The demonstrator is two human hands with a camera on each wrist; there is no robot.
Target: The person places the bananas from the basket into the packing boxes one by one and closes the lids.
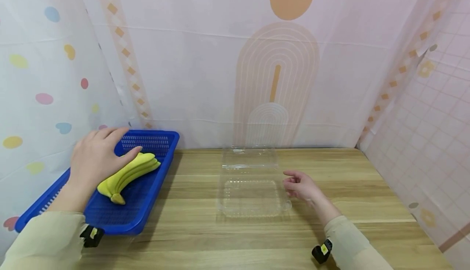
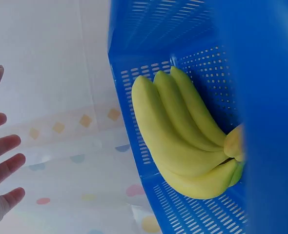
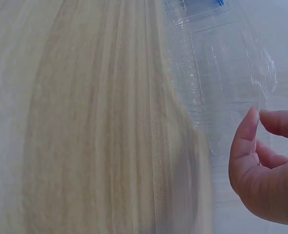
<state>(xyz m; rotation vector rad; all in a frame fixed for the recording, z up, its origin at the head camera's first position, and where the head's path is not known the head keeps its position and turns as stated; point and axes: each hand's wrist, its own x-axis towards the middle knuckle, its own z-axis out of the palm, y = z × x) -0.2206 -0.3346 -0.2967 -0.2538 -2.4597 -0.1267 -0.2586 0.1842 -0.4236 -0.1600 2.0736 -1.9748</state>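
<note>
A bunch of yellow bananas (image 1: 132, 172) lies in a blue plastic basket (image 1: 169, 156) at the left; its stem end points toward me. Over the basket hovers my left hand (image 1: 97, 153), thumb and fingers spread, holding nothing. The left wrist view shows the bananas (image 2: 178, 131) well apart from the left hand's fingertips (image 2: 12, 142). On the wooden table stands a clear plastic clamshell container (image 1: 251, 196), its lid raised at the back. Beside its right edge is my right hand (image 1: 302, 186), fingers loosely bent; whether the fingertips touch the rim is unclear.
The wooden table (image 1: 198, 237) ends at a patterned curtain (image 1: 198, 78) behind it. More curtain hangs along the left and right sides. The basket's raised walls surround the bananas.
</note>
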